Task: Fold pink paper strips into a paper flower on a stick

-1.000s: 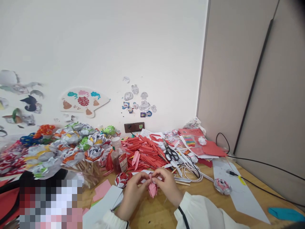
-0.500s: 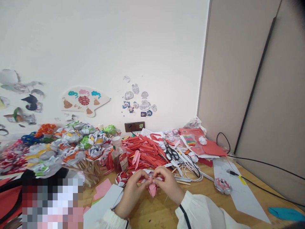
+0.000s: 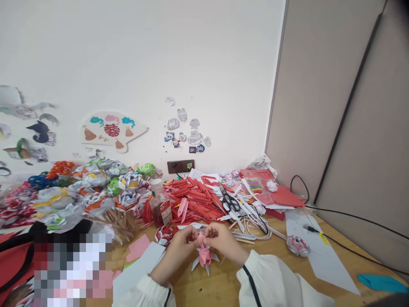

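Note:
A pink folded-paper flower (image 3: 205,256) with white pointed strips spreading round its lower part is between my hands, low in the middle of the view. My left hand (image 3: 182,248) pinches its upper pink part from the left. From the right, my right hand (image 3: 224,243) pinches the same part with thumb and forefinger. The fingertips nearly meet and hide some of the folds. Just left of my left hand lies a red and white paper ball (image 3: 165,234).
Behind my hands are a heap of red paper strips (image 3: 194,200), a glass bottle (image 3: 157,204) and black scissors (image 3: 229,201). Paper flowers (image 3: 96,187) fill the left. On the right lie a bead string (image 3: 254,233), another paper flower (image 3: 298,245), a cable and white paper.
The pink flower has tilted, so its rounder pink body and the white points round it now show more. Both hands still pinch its upper part. The view has shifted slightly.

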Tool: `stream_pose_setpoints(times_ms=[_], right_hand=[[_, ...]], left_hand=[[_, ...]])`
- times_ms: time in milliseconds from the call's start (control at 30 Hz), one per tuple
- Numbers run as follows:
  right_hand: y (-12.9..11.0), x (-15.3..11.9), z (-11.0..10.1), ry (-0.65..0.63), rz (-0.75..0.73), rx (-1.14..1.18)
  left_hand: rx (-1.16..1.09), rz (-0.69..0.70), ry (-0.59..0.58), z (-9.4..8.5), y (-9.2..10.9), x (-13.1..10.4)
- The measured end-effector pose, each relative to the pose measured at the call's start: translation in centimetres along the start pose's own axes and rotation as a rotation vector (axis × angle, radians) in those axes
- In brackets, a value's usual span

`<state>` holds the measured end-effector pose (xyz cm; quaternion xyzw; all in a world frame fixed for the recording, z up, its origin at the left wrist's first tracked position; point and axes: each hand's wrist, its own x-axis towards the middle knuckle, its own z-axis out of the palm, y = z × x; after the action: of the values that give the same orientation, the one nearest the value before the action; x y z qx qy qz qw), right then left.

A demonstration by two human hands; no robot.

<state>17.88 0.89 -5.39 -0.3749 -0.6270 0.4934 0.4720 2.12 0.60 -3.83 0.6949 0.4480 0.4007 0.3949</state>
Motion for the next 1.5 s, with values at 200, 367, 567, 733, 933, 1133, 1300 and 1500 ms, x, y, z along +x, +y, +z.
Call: stream_pose_setpoints(times_ms=[200,367,567,733,933,1133,1300,1500], right_hand=[[0.4,-0.1,0.2,0.090,-0.064,-0.199],[0.3,-0.3,0.3,0.179,-0.116,-0.273],[0.5,0.0,-0.2,0.026,-0.057,-0.126],[0.3,0.0,-0.5,-0.009,-0.037,-0.167],[0.3,-0.3,-0.5,0.003,-0.024,-0.169],[0.7,-0.3,-0.4,-0.018,-0.006,-0.183],[0.9,-0.2,-0.1,0.014,-0.027,-0.267],[0.8,-0.2,0.0,0.060,-0.091,-0.357]], left_hand=[[0.146,0.045,0.036,0.1,-0.2,-0.1],[0.081,0.043,0.028,0.1,-0.4,-0.1],[0.076,0.035,0.031,0.0,-0.6,-0.2],[0.164,0.041,0.043,0.1,0.0,-0.5],[0.109,0.005,-0.054,-0.1,0.6,-0.6],[0.140,0.005,-0.026,0.2,0.2,-0.5],[0.214,0.051,-0.029,0.3,0.3,-0.5],[0.186,0.044,-0.055,0.2,0.5,-0.1]])
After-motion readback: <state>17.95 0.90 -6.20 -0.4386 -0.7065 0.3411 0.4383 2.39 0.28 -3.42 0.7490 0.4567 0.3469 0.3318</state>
